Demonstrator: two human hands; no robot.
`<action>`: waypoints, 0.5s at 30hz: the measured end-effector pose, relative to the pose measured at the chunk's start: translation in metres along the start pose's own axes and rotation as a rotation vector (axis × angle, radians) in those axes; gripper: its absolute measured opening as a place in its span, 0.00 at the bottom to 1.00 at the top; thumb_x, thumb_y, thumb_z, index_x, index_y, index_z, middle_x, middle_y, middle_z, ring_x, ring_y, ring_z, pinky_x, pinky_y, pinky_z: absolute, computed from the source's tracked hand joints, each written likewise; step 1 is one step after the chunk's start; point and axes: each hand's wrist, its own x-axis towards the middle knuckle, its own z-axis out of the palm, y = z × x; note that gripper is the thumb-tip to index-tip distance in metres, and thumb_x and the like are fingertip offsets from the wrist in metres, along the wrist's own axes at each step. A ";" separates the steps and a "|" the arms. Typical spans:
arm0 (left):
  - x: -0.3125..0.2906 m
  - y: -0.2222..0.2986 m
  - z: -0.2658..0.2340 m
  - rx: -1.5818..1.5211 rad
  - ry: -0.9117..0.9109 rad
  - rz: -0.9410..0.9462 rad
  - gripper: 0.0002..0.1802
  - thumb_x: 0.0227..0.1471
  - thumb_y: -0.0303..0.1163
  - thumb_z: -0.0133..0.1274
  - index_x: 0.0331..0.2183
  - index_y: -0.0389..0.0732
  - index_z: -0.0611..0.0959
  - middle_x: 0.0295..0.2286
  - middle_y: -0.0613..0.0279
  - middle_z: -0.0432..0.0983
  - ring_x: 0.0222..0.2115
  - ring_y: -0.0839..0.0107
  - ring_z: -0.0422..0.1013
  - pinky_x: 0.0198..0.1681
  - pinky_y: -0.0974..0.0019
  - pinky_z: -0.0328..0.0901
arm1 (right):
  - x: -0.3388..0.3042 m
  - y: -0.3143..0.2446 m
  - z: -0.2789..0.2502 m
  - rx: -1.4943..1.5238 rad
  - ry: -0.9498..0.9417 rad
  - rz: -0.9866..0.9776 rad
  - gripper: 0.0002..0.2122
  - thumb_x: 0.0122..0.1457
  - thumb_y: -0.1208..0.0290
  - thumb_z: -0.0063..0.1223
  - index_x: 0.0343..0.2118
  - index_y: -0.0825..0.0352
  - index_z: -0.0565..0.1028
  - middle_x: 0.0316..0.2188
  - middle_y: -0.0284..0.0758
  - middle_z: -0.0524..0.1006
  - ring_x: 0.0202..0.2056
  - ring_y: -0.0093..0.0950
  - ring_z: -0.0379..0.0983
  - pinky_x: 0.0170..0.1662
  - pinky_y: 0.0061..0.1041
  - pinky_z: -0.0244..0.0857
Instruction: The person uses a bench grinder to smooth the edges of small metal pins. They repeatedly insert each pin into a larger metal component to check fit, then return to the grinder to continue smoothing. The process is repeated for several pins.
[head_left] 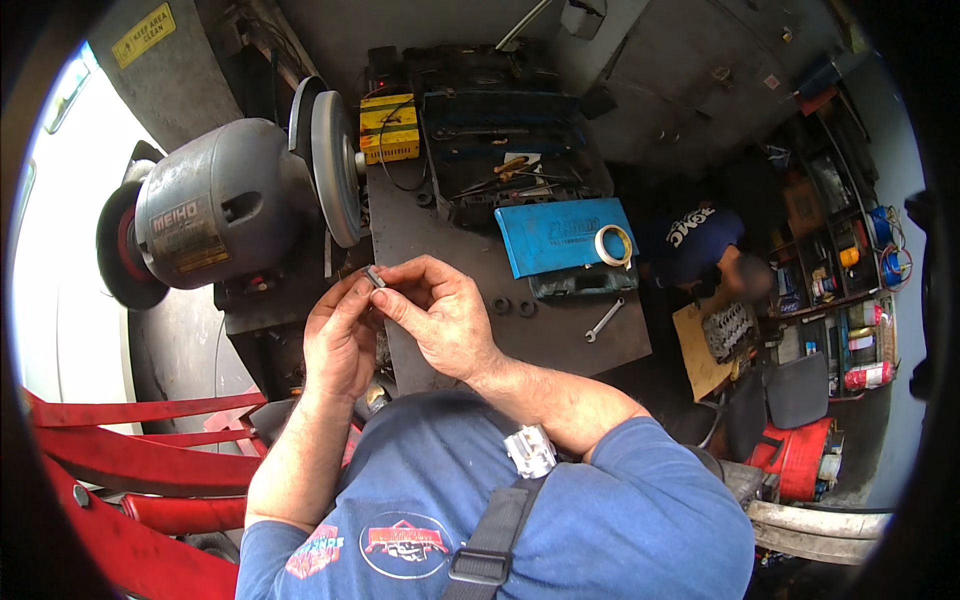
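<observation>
Between my two hands, just in front of my body, is a small grey metal piece (pixel 375 278), mostly covered by the fingertips; its exact kind does not show. My left hand (pixel 340 340) pinches it with thumb and fingers. Thumb and curled forefinger of my right hand (pixel 440 318) close on the same piece from the right. Just beyond the hands is a bench grinder (pixel 225 205), its pale grey wheel (pixel 338 168) nearest to them. Two small dark rings (pixel 513 306) lie on the metal bench (pixel 450 250) right of my right hand.
On the bench are a combination wrench (pixel 605 320), a blue flat case (pixel 560 238) with a tape roll (pixel 613 245), an open toolbox (pixel 500 140) and a yellow box (pixel 390 128). Red metal bars (pixel 160 468) stand left. A bent-over person (pixel 708 240) works at right near shelves (pixel 840 230).
</observation>
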 end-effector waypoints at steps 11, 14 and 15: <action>0.017 -0.006 -0.001 -0.177 0.040 0.039 0.16 0.55 0.37 0.57 0.42 0.37 0.79 0.39 0.64 0.76 0.43 0.73 0.69 0.53 0.65 0.60 | 0.025 -0.002 -0.002 -0.059 -0.062 0.059 0.10 0.59 0.75 0.58 0.43 0.70 0.76 0.38 0.34 0.79 0.40 0.19 0.75 0.46 0.19 0.71; 0.016 -0.007 -0.002 -0.183 0.049 0.047 0.16 0.55 0.37 0.57 0.42 0.37 0.79 0.39 0.65 0.76 0.43 0.74 0.70 0.52 0.66 0.61 | 0.026 -0.001 -0.003 -0.041 -0.063 0.064 0.10 0.59 0.76 0.57 0.43 0.71 0.76 0.38 0.35 0.79 0.40 0.20 0.75 0.47 0.19 0.71; 0.016 -0.007 -0.002 -0.180 0.050 0.046 0.16 0.55 0.37 0.58 0.42 0.38 0.79 0.39 0.65 0.76 0.42 0.74 0.70 0.52 0.66 0.61 | 0.026 -0.001 -0.003 -0.028 -0.066 0.059 0.10 0.59 0.76 0.57 0.43 0.71 0.76 0.38 0.35 0.79 0.40 0.20 0.75 0.47 0.19 0.71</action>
